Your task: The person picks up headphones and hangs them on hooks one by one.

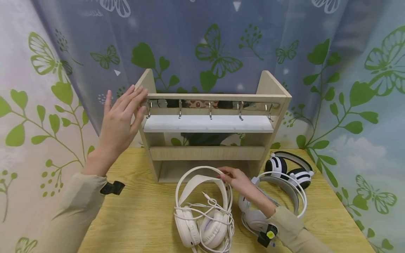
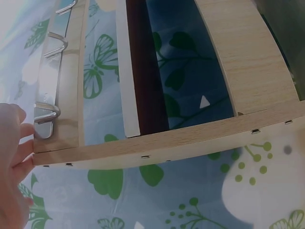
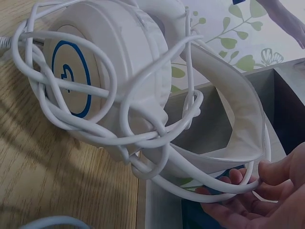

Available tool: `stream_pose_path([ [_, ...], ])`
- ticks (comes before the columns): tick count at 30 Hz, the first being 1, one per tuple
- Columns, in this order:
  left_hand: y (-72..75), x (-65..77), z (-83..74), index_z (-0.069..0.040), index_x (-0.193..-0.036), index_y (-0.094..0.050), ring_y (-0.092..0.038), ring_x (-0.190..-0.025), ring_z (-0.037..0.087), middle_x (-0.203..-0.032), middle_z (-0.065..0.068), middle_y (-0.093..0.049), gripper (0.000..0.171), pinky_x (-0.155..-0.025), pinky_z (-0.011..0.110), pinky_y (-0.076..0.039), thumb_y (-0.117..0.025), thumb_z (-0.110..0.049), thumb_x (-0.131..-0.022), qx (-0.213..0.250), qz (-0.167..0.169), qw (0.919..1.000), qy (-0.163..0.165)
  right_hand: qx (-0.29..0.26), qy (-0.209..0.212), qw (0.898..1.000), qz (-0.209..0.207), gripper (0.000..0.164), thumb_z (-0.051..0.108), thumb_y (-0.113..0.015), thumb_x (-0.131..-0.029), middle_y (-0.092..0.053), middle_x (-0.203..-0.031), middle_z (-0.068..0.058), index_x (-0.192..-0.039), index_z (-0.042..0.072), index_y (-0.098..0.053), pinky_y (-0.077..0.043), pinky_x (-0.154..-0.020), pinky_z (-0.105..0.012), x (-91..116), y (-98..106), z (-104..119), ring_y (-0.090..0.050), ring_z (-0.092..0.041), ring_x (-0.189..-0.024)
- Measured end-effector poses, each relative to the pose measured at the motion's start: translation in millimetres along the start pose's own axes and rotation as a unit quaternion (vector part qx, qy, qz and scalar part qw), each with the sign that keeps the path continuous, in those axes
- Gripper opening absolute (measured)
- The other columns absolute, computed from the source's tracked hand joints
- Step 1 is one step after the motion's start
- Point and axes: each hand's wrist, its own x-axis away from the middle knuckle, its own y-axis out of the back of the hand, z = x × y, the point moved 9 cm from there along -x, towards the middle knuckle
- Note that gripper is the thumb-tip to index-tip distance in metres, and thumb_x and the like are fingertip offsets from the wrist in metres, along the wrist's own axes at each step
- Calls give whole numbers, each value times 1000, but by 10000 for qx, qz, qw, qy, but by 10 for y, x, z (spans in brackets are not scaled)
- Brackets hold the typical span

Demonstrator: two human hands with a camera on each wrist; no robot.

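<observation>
"One white headset [image 1: 187, 230]: where are you holding it?"
"Your right hand [image 1: 238, 181] is pinching its headband [image 1: 191, 186] before the hook rack [image 1: 207, 153]; your left hand [image 1: 119, 114], fingers straight, is touching the rack's top corner."

Smooth plastic headphones [image 1: 213, 232], shiny metal hooks [image 1: 210, 110] (near mirror-bright), and a rack [image 1: 205, 153] of matt, wood-grained board.

A ringed blue G-like sign [image 3: 67, 71] marks the held white headphones [image 3: 125, 47].
</observation>
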Motion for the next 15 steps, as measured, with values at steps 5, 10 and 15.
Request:
stream_pose_path([
  [5, 67, -10, 14, -9, -144, -57, -42, -145, 26, -149, 9, -54, 43, -125, 53, -5, -60, -12, -102, 90, -89, 9999, -3, 41, 17, 9999, -94, 35, 13, -49, -107, -69, -115, -18, -137, -3, -58, -53, -70, -31, 15, 2, 22, -63, -16, -89],
  [10, 127, 0, 42, -9, -143, -58, -41, -146, 26, -148, 8, -56, 42, -125, 53, -6, -60, -13, -102, 56, -152, 9999, 24, 101, 197, 9994, -266, 33, 11, -51, -106, -70, -111, -18, -134, -5, -59, -56, -66, -32, 35, 10, 71, -64, -17, -86],
  [15, 154, 39, 84, -10, -144, -58, -40, -147, 26, -148, 10, -56, 42, -125, 54, -6, -60, -13, -102, -26, -137, 9999, 52, 290, 379, 9977, -478, 31, 8, -53, -105, -72, -107, -18, -131, -6, -61, -57, -63, -32, 57, 23, 103, -65, -18, -81],
])
